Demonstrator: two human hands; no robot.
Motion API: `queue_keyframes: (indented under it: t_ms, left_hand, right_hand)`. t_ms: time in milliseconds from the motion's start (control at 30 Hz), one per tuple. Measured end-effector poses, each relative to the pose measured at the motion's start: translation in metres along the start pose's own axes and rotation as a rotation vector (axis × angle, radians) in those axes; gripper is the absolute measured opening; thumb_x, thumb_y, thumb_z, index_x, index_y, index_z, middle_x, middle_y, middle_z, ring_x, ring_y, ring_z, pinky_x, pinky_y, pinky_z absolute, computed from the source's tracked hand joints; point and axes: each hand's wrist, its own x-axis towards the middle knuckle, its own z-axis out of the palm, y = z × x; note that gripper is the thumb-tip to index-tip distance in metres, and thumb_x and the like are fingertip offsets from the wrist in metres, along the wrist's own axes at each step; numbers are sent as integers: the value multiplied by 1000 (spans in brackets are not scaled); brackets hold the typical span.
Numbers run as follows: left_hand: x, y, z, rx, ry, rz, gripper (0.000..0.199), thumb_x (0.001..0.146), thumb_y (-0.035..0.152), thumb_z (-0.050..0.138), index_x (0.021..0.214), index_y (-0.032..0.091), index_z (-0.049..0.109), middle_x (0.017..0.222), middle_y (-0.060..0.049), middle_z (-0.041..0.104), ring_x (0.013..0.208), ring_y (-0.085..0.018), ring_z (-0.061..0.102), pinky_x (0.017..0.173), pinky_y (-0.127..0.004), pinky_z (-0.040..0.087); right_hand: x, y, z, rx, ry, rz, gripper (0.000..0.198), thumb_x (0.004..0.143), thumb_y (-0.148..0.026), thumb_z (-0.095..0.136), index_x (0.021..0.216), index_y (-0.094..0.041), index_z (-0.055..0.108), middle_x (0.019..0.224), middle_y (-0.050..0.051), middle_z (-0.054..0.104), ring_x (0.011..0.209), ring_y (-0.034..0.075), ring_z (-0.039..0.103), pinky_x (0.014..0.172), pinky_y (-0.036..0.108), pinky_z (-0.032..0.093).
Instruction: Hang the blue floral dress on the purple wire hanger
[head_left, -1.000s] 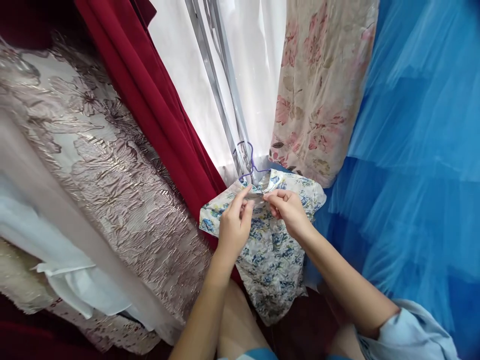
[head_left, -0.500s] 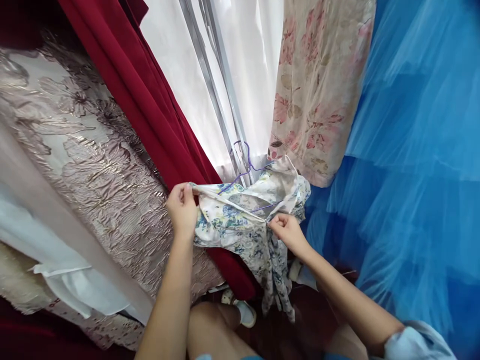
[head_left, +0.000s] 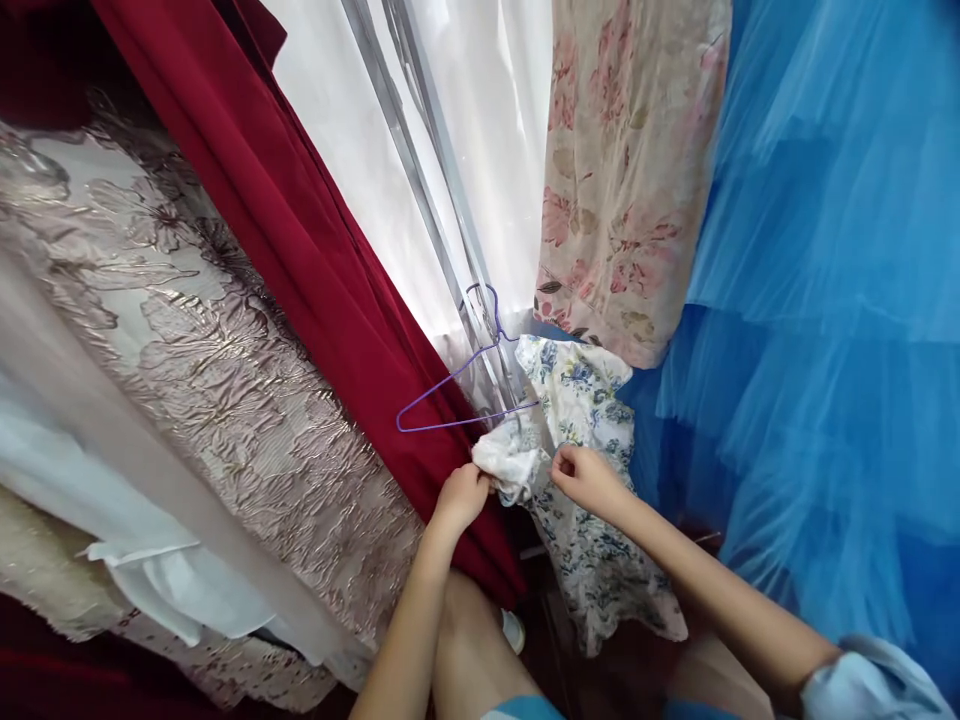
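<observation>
Clamped with left hand [head_left: 463, 495] on bunched folds of white, blue-floral cloth garment [head_left: 589, 410], pinched with right hand [head_left: 589, 482] at its edge just rightward, draped below both grips and over one end of slim purple triangular hanger [head_left: 450, 424] above, flanked by smooth dark-red fabric [head_left: 315, 280] leftward, tiered blue tulle [head_left: 825, 300] rightward.

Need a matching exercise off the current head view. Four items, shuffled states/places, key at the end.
Column 1
1. Purple hanger
2. Left hand
3. Blue-and-white floral garment
4. Blue layered tulle

Column 2
A. Runs along the picture's right edge
B. Its end nearer the picture's left side is bare
C. Printed with small flowers
D. Gripping bunched fabric

Pairs: 1-B, 2-D, 3-C, 4-A
</observation>
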Motion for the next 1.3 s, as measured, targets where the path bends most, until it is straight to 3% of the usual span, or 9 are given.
queue_keyframes:
  t_ms: [100,267,433,633,800,867,1067,1200,1300]
  left_hand:
    - [-5,14,9,-87,-46,63,19,87,27,53,77,17,66,73,-5,67,74,-21,63,71,-27,47]
    - [-18,73,14,-385,-34,323,28,98,37,44,101,18,64,96,-6,68,91,-19,62,85,-27,48]
    - [-14,104,24,-280,-190,460,33,95,27,53,128,24,57,122,-8,65,115,-23,59,104,-36,41]
    - [-14,61,35,-331,-47,370,56,85,7,51,137,27,50,132,-6,59,126,-20,53,112,-40,36]
    - [-37,50,45,-436,-307,343,60,75,9,64,133,27,59,143,-6,52,135,-27,45,117,-43,30]
    - [-51,48,53,-511,-421,201,55,72,21,75,126,23,65,134,-9,60,128,-32,51,113,-45,35]
    - [-90,12,51,-696,-506,-323,58,72,64,73,104,15,72,105,-10,70,111,-32,59,97,-41,47]
    - [-96,3,17,-624,-503,-275,55,71,55,79,106,14,69,103,-7,69,97,-25,61,83,-31,49]
    - [-85,7,-21,-428,-411,-96,36,84,47,66,98,14,67,97,-6,69,92,-23,61,80,-30,47]
  right_hand:
    - [-6,-3,3,13,-12,-63,10,80,-25,62,86,-19,65,82,4,70,75,20,63,68,28,42]
    - [-5,-6,11,180,-71,-295,74,66,-26,77,135,-17,51,129,13,59,118,30,55,100,40,42]
    - [29,0,10,486,-147,-84,29,78,-22,56,105,-15,66,92,6,68,91,23,60,85,36,48]
    - [21,7,-14,480,-373,84,8,75,-22,60,79,-16,63,68,-2,57,66,15,50,66,27,42]
    - [-5,-26,-49,466,-870,-108,19,75,-30,73,76,-15,61,66,-5,50,62,10,42,58,22,36]
    - [-5,-41,-65,506,-910,-173,23,72,-31,77,73,-14,62,64,-5,51,61,9,43,57,21,36]
    - [16,-43,-109,801,-404,88,17,67,-24,66,82,-16,69,69,-1,63,64,15,57,65,26,47]
    - [45,-19,-122,884,-9,210,27,72,-33,56,89,-18,71,74,5,69,75,26,66,73,36,52]
    - [72,-6,-112,794,133,157,28,75,-37,54,91,-20,69,77,5,70,78,28,66,72,36,53]
